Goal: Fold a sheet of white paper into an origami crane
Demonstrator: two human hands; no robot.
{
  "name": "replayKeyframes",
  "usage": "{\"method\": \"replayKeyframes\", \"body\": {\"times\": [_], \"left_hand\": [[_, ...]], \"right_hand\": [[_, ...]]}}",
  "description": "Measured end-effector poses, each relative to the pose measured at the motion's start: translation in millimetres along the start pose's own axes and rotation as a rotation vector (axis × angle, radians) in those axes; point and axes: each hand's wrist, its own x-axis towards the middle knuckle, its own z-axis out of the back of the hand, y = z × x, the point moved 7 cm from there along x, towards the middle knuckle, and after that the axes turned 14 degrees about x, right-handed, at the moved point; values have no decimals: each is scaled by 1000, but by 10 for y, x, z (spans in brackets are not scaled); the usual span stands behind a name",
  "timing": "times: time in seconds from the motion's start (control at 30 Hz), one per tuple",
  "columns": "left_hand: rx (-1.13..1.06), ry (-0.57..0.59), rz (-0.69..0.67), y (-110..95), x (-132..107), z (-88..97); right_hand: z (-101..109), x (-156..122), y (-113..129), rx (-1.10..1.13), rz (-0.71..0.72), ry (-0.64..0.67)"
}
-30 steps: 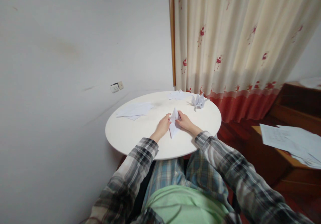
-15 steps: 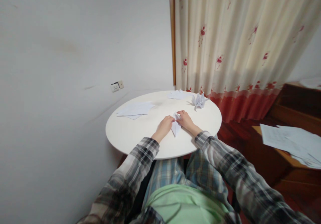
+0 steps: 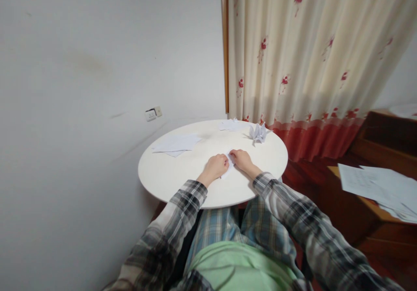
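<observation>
A small folded white paper piece lies on the round white table, pressed flat between both hands. My left hand rests curled on its left side, fingers closed over the paper. My right hand presses on its upper right edge with bent fingers. Most of the paper is hidden under the hands; only a thin strip shows between them.
A finished folded paper figure stands at the table's far right. Loose white sheets lie at far left, more paper scraps at the far edge. A flowered curtain hangs behind; a wooden bench with papers is at right.
The paper stood up as a tall pointed shape between the hands a second ago. It has been folded down flat, and both hands have closed in over it.
</observation>
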Motion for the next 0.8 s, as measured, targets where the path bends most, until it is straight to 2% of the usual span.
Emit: {"method": "replayKeyframes", "body": {"times": [0.17,0.3,0.37,0.53,0.6,0.8], "left_hand": [[99,7,-7,23,21,-14],[100,68,0,71,48,-136],[-8,63,-5,100,61,-195],[-150,56,-65,134,74,-290],[-140,83,-79,128,71,-307],[-177,114,-133,49,58,-269]], "right_hand": [[33,10,30,-67,-21,-26],[53,2,73,-76,-2,-33],[37,-5,102,-65,62,-34],[-97,-23,231,75,360,33],[-77,-22,244,96,398,-10],[86,-32,236,141,371,-160]]}}
